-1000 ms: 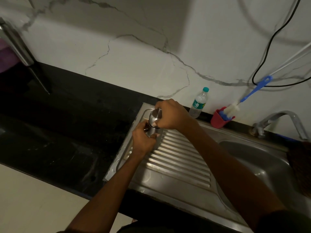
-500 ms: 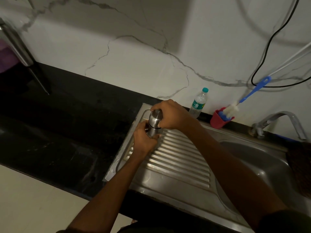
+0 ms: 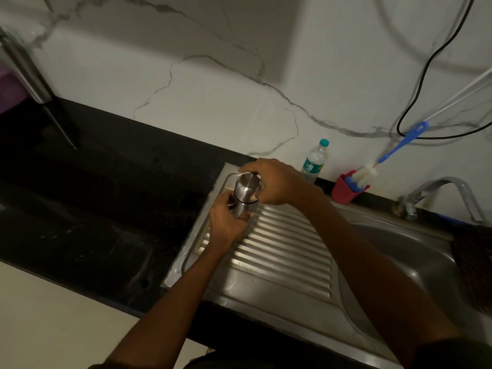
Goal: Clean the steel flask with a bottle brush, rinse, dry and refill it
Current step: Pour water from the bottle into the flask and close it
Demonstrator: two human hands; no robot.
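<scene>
The left hand (image 3: 226,225) covers the lower body of the steel flask (image 3: 244,194), so whether its base touches the ribbed drainboard (image 3: 282,251) cannot be told; the right hand (image 3: 274,181) hides the far side of its cap (image 3: 246,183); the water bottle (image 3: 314,163) label print is too small to read; the sink basin (image 3: 415,262) and black cable (image 3: 436,57) run off the frame edges; a dark object at right (image 3: 476,265) is cropped and unidentifiable.
</scene>
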